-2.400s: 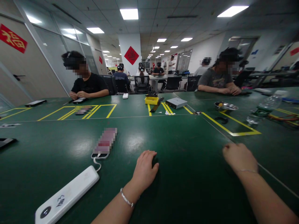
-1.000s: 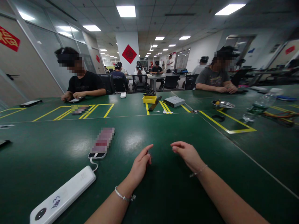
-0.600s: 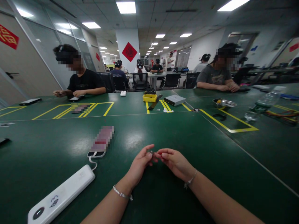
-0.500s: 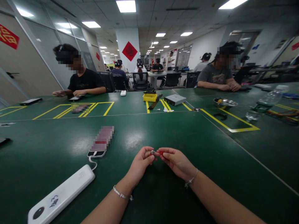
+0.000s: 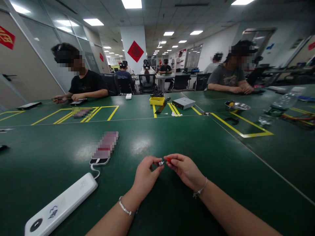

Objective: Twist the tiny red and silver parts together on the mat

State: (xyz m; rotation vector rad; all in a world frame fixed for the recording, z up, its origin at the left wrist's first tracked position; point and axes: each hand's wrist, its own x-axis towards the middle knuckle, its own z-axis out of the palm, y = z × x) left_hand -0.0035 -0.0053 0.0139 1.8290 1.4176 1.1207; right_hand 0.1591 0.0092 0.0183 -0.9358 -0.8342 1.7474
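Between the thumb and fingers of my left hand (image 5: 147,172) is a small silvery metal piece (image 5: 161,163), its end pointing toward the right. My right hand (image 5: 184,170) pinches a small orange-red piece (image 5: 168,160) at its fingertips. The two pieces are close together with a narrow gap between them, and both are too small to name exactly. My hands meet just above the green table (image 5: 209,193), closed in pinches and turned toward each other.
To my left lie a phone (image 5: 105,146) and a white power bank (image 5: 61,205), joined by a short cable. Farther off are a yellow tray (image 5: 157,101), a grey-white box (image 5: 183,103), a metal bowl (image 5: 237,107) and a plastic bottle (image 5: 280,106). Other people sit around the table.
My left fingers have shifted, showing more of the metal piece. The orange-red piece is also more exposed, and a small gap shows between the hands. The view has moved slightly.
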